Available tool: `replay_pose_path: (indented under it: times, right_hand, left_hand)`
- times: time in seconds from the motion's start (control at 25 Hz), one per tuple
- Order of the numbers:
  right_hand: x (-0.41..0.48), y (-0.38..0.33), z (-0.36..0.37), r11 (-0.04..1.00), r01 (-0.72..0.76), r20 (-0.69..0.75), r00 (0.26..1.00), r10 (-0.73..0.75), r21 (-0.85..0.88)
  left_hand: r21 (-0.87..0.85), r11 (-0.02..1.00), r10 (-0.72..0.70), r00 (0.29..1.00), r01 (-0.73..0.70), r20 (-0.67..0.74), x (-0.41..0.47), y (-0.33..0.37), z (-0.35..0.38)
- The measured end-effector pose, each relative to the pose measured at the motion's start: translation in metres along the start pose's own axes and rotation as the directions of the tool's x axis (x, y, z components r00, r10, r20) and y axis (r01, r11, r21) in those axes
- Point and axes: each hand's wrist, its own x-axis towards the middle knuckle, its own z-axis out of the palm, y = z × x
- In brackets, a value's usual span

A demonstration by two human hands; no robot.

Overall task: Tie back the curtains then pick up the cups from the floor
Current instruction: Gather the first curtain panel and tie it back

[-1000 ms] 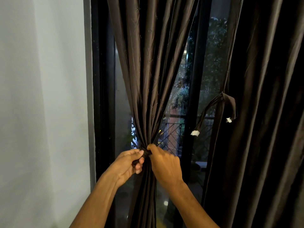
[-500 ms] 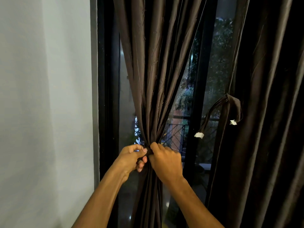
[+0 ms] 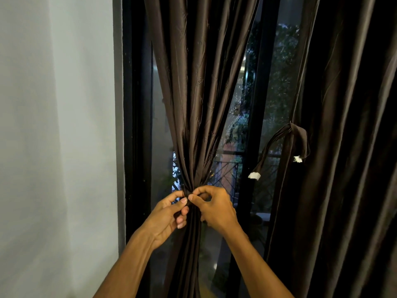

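Note:
A dark brown left curtain (image 3: 197, 100) hangs gathered into a narrow bunch at mid-height. My left hand (image 3: 169, 214) and my right hand (image 3: 214, 209) meet at that bunch, thumbs and fingers pinching a dark tie-back band (image 3: 189, 195) wrapped around it. Most of the band is hidden by the fingers. The right curtain (image 3: 343, 147) hangs loose, with its own tie-back strap (image 3: 279, 145) dangling open, white tabs at both ends. No cups are in view.
A white wall (image 3: 58, 147) fills the left side. The black window frame (image 3: 135, 125) and dark glass stand behind the curtains, with a balcony railing (image 3: 225, 168) and foliage outside.
The view has shifted slightly left and up. Both hands stayed at the gathered bunch; the right hand has turned so that its thumb and forefinger now pinch the band from the right.

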Motion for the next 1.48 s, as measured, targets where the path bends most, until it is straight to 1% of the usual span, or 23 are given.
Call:
replay_pose_path:
  times: [0.08,0.16,0.24,0.28,0.36,0.48,0.56,0.64,0.76,0.84,0.92,1.0,1.08,1.16,1.2,1.32,1.4,1.48]
  right_hand:
    - [0.001,-0.003,-0.002,0.998,0.029,-0.007,1.0,-0.029,-0.058]
    - [0.0,-0.006,-0.002,0.99,0.071,-0.016,0.997,-0.074,-0.122]
    - [-0.001,-0.004,0.001,0.989,0.117,-0.026,0.992,-0.12,-0.094]
    - [-0.001,-0.001,0.004,0.99,0.138,-0.03,0.99,-0.139,-0.041]
    - [-0.003,0.006,0.011,0.976,0.155,-0.034,0.988,-0.151,0.151]
    - [-0.008,0.012,0.016,0.893,0.107,-0.012,0.993,-0.113,0.437]
    - [-0.012,0.012,0.014,0.854,0.088,0.006,0.994,-0.105,0.512]
    - [-0.013,0.012,0.013,0.873,0.073,0.009,0.996,-0.089,0.482]
    - [-0.01,0.008,0.012,0.946,0.049,-0.032,0.999,-0.041,0.321]
    - [-0.008,0.007,0.011,0.963,0.069,-0.039,0.997,-0.061,0.259]
    - [-0.009,0.007,0.012,0.963,0.113,-0.067,0.993,-0.099,0.246]
    - [-0.013,0.007,0.014,0.956,0.138,-0.14,0.985,-0.104,0.257]
    - [-0.018,0.007,0.016,0.933,0.131,-0.186,0.98,-0.071,0.336]
    - [-0.019,0.005,0.015,0.91,0.125,-0.208,0.977,-0.044,0.395]
    - [-0.019,0.003,0.013,0.912,0.13,-0.212,0.976,-0.049,0.39]
    - [-0.016,-0.002,0.008,0.947,0.122,-0.217,0.975,-0.057,0.296]
    - [-0.012,-0.007,0.003,0.951,0.093,-0.233,0.972,-0.023,0.295]
    - [-0.006,-0.012,-0.004,0.948,0.073,-0.253,0.967,0.008,0.311]
  left_hand:
    - [0.035,0.999,0.016,1.0,-0.016,0.018,-0.001,0.002,0.0]
    - [0.079,0.996,0.039,0.999,-0.039,0.002,-0.003,0.003,0.001]
    - [0.09,0.994,0.066,0.997,-0.061,-0.044,-0.004,0.002,0.003]
    - [0.087,0.994,0.079,0.994,-0.073,-0.074,-0.004,0.001,0.005]
    - [0.076,0.993,0.105,0.985,-0.095,-0.138,-0.004,-0.002,0.008]
    - [0.017,0.993,0.115,0.975,-0.114,-0.191,-0.002,-0.008,0.012]
    - [-0.026,0.993,0.108,0.978,-0.115,-0.177,-0.004,-0.01,0.012]
    - [-0.028,0.995,0.095,0.986,-0.1,-0.136,-0.006,-0.01,0.011]
    - [0.015,0.997,0.076,0.993,-0.075,-0.089,-0.008,-0.008,0.01]
    - [0.033,0.996,0.08,0.993,-0.077,-0.09,-0.007,-0.007,0.011]
    - [0.048,0.994,0.102,0.989,-0.097,-0.104,-0.006,-0.008,0.012]
    - [0.082,0.988,0.14,0.983,-0.13,-0.123,-0.005,-0.01,0.013]
    - [0.147,0.975,0.188,0.974,-0.168,-0.128,-0.005,-0.009,0.012]
    - [0.233,0.952,0.227,0.968,-0.198,-0.106,-0.004,-0.008,0.009]
    - [0.271,0.941,0.236,0.967,-0.205,-0.09,-0.004,-0.006,0.007]
    - [0.371,0.9,0.261,0.964,-0.229,-0.04,-0.004,-0.002,0.0]
    - [0.457,0.85,0.296,0.955,-0.262,-0.002,-0.005,0.001,-0.008]
    - [0.519,0.809,0.319,0.948,-0.274,0.004,-0.005,0.004,-0.016]
